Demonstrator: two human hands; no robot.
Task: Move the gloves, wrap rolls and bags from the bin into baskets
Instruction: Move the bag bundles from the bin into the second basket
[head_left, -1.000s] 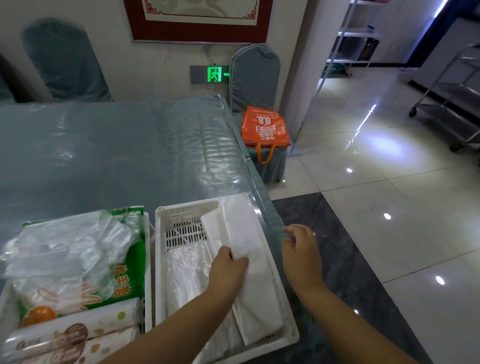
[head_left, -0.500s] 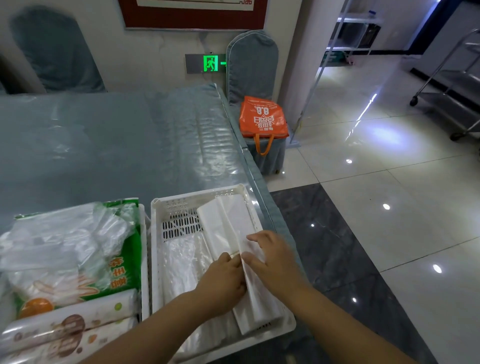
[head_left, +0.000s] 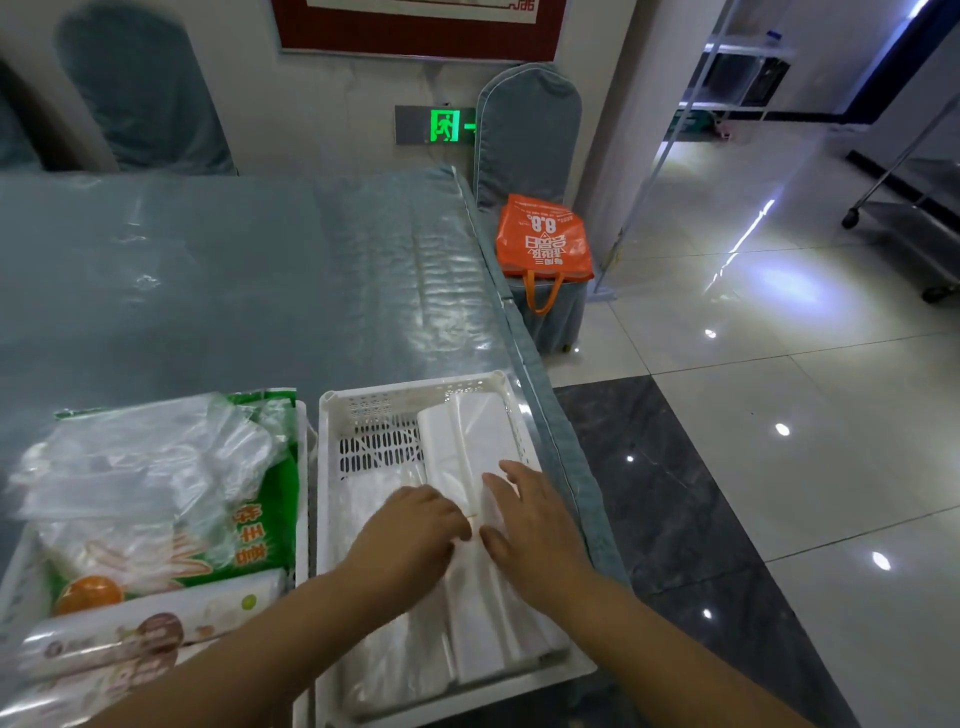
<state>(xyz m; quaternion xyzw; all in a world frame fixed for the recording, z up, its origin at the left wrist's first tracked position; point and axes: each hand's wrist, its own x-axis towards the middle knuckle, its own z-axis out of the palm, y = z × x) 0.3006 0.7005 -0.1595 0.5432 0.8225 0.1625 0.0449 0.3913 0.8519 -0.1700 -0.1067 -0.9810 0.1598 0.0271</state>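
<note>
A white slotted basket (head_left: 363, 410) stands at the table's right edge and holds a long bundle of white plastic bags (head_left: 470, 441) plus clearer bags (head_left: 384, 639) beside it. My left hand (head_left: 410, 535) rests on the bundle's middle, fingers curled downward. My right hand (head_left: 530, 525) lies flat on the bundle just to its right, fingers fairly straight. The two hands meet at a thin yellow band around the bundle. Left of the basket, a second white basket (head_left: 302, 467) holds a green glove pack (head_left: 260, 519), loose clear bags (head_left: 140, 457) and wrap rolls (head_left: 150, 623).
The table (head_left: 234, 280) has a grey-blue cloth under clear plastic. A covered chair (head_left: 524, 130) with an orange tote bag (head_left: 543, 239) stands past the table's right corner. Glossy tiled floor lies to the right, with a metal cart (head_left: 914, 208) far off.
My right hand came in from the table edge onto the white bag bundle and now lies beside my left hand. The bundle has settled lower into the basket.
</note>
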